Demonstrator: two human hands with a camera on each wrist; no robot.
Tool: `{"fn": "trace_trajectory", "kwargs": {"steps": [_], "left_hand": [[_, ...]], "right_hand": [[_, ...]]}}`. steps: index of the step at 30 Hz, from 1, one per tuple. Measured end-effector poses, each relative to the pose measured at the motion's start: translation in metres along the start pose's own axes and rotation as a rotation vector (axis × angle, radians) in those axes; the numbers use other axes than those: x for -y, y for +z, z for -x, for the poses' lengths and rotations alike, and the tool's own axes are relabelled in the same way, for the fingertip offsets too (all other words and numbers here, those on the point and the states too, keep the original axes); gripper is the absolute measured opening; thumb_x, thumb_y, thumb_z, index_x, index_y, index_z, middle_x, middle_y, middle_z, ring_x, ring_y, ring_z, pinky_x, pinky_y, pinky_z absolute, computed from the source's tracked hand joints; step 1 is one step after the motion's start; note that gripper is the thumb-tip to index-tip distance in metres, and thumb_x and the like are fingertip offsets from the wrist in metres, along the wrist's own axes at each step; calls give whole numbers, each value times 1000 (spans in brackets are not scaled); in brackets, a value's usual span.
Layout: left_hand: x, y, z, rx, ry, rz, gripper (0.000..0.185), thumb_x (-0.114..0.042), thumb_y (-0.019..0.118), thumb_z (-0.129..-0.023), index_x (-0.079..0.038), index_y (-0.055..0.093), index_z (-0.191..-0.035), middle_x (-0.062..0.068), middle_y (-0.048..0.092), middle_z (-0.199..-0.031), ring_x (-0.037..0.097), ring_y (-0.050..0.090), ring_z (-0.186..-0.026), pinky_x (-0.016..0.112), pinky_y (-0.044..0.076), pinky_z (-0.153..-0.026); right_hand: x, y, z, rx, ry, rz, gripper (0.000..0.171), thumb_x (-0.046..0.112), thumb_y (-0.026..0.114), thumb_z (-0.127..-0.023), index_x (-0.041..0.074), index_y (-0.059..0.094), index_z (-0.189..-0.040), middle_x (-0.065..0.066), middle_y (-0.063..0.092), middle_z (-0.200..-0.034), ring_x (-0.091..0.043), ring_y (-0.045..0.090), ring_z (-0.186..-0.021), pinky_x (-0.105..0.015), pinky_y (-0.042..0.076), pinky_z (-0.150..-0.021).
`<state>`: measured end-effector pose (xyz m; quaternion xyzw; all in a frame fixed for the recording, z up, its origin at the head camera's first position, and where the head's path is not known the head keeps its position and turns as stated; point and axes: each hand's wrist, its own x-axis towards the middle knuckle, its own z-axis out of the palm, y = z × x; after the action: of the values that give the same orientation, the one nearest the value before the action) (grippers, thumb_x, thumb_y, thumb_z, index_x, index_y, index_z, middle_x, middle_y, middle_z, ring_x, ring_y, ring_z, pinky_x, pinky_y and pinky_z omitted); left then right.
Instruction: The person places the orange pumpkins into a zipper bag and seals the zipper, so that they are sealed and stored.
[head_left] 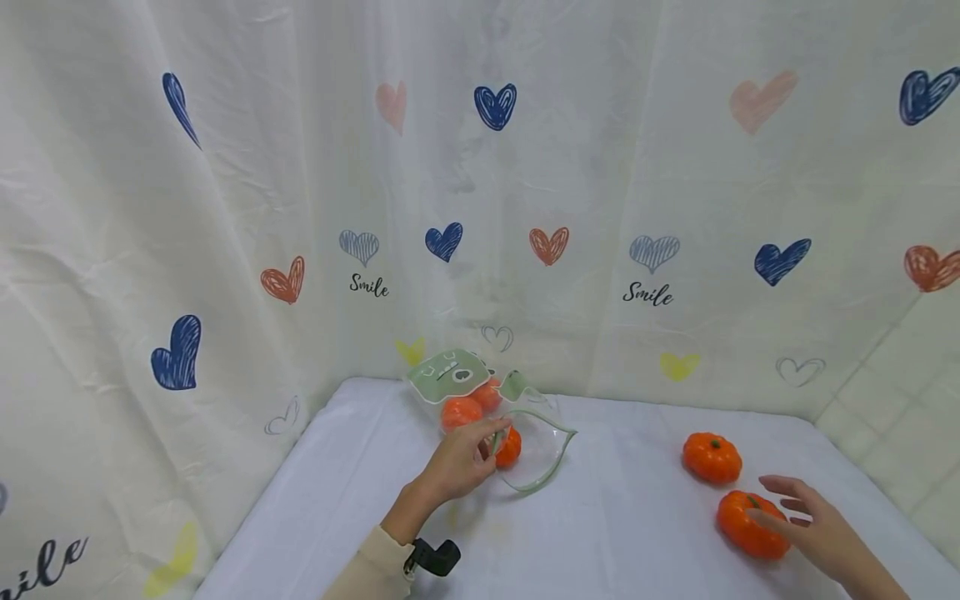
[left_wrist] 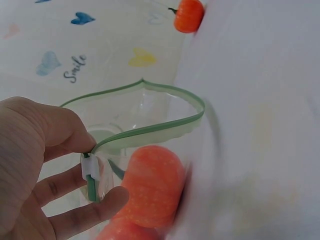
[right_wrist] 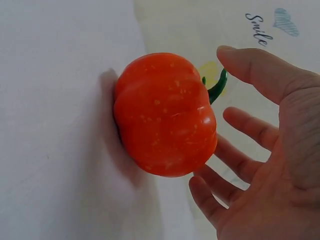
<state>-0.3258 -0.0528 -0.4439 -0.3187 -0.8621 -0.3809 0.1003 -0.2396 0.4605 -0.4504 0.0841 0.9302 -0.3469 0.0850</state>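
Observation:
My left hand (head_left: 461, 462) pinches the green zip edge of a clear zip bag (head_left: 446, 377), close to its white slider (left_wrist: 90, 167). The bag lies on the table with its mouth spread wide, and several small orange pumpkins (head_left: 461, 412) show inside. At the right, my right hand (head_left: 821, 533) hovers over a small orange pumpkin (head_left: 742, 533), fingers spread and relaxed. In the right wrist view this pumpkin (right_wrist: 165, 115) has a green stem, with thumb and fingers around its stem side but not gripping. Just behind it sits another pumpkin (head_left: 712, 458).
A white cloth covers the table (head_left: 622, 517). Behind it hangs a white curtain (head_left: 585, 167) printed with hearts and the word "Smile". A black device (head_left: 437, 557) is strapped to my left wrist.

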Motion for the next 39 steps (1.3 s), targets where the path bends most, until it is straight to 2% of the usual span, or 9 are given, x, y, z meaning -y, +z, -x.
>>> {"fn": "trace_trajectory", "kwargs": {"steps": [4,14,16,21,23,29,39], "left_hand": [[1,0,0,1,-1,4,58,0,69,-91,-14,58,-146,3,65,-141,13,61,-83,17,56,-76],[1,-2,-1,9,-14,6,59,-1,69,-91,-17,58,-147,1,64,-142,14,62,-84,17,56,-76],[0,-2,-1,8,-11,3,59,-1,69,-91,-16,57,-147,1,66,-140,15,62,-83,18,56,-75],[0,-3,0,5,-7,-3,59,-1,68,-91,-15,57,-147,2,72,-123,14,60,-83,16,54,-72],[0,-3,0,5,-13,3,59,-1,69,-91,-16,57,-147,1,72,-123,14,60,-83,15,53,-72],[0,-1,0,1,-26,13,59,-1,69,-92,-18,57,-147,0,65,-141,13,60,-83,15,54,-72],[0,-1,0,4,-33,5,59,-2,69,-92,-20,57,-147,0,65,-142,13,60,-83,14,53,-71]], "right_hand": [[-7,2,-3,26,28,-17,98,59,61,-96,-9,20,-153,-41,23,-154,-61,36,-128,-57,55,-85],[-16,10,-5,66,73,-49,101,58,62,-95,-11,17,-152,-42,23,-150,-60,39,-123,-54,55,-83],[-17,12,-6,72,90,-60,104,60,63,-93,-10,15,-153,-42,23,-150,-60,38,-123,-54,55,-83],[-21,15,-8,79,106,-69,111,64,67,-89,-9,14,-154,-43,23,-148,-62,37,-122,-55,55,-83],[-23,16,-8,81,99,-61,112,65,67,-88,-9,13,-153,-44,23,-148,-62,36,-122,-55,55,-84],[-25,17,-7,84,89,-53,113,64,67,-89,-11,11,-153,-45,23,-146,-63,36,-123,-58,54,-87],[-21,19,0,104,97,-72,115,60,69,-89,-11,6,-154,-48,23,-144,-60,40,-122,-58,53,-90]]}}
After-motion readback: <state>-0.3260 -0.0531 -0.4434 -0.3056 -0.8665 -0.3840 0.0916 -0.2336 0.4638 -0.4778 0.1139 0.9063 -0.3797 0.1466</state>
